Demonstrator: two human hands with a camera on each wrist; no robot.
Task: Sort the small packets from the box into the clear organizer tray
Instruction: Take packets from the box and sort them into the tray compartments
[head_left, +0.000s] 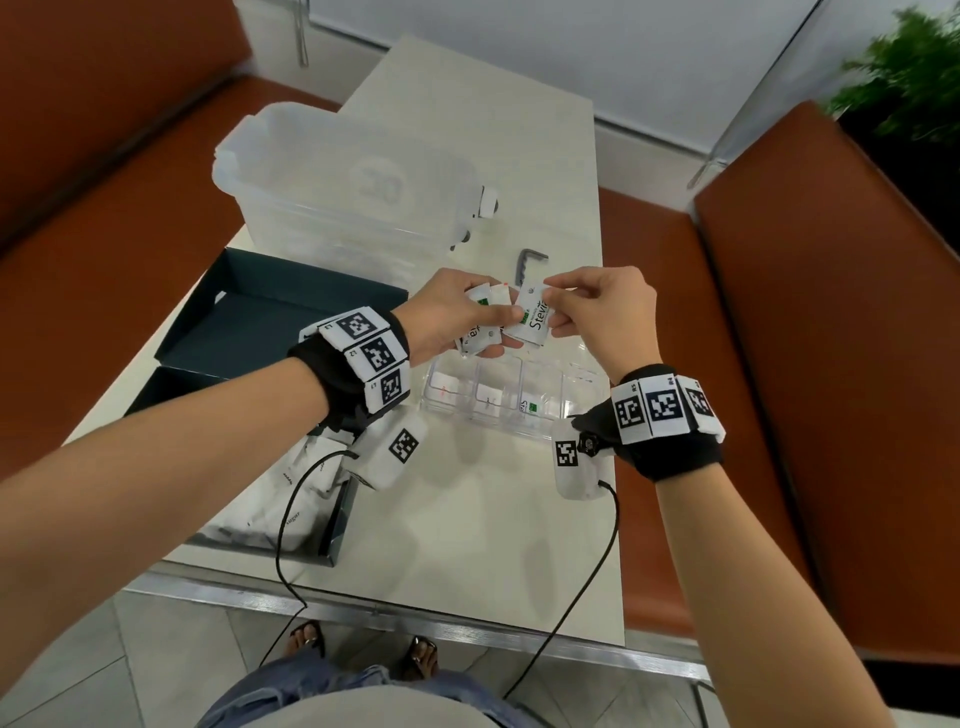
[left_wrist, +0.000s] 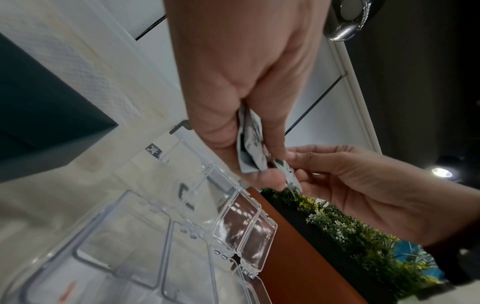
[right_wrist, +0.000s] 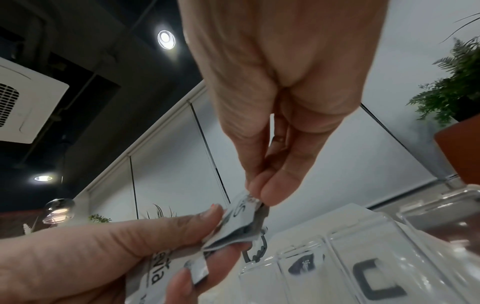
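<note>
Head view is showing the left hand (head_left: 447, 317) gripping a small fan of white paper packets (head_left: 480, 325) between thumb and fingers, while the right hand (head_left: 597, 306) is pinching the top corner of one white sachet with green print (head_left: 532, 319), seemingly peeling it off the bunch. Both hands are hovering just above the clear plastic organizer tray (head_left: 582, 397) on the pale tabletop (head_left: 467, 509). Three of the tray's compartments are already holding a white packet or two each, lying flat; the rightmost section appears bare, though glare is making that hard to confirm. To the left, the dark cardboard box (head_left: 340, 525) is still carrying a heap of white packets (head_left: 291, 509), partly hidden under the left forearm. Its dark lid (head_left: 270, 312) is lying open farther back, beside a large translucent storage bin (head_left: 332, 197).

Sorting looks started but far from finished: the handful must be dealt out, then the box's remainder.
</note>
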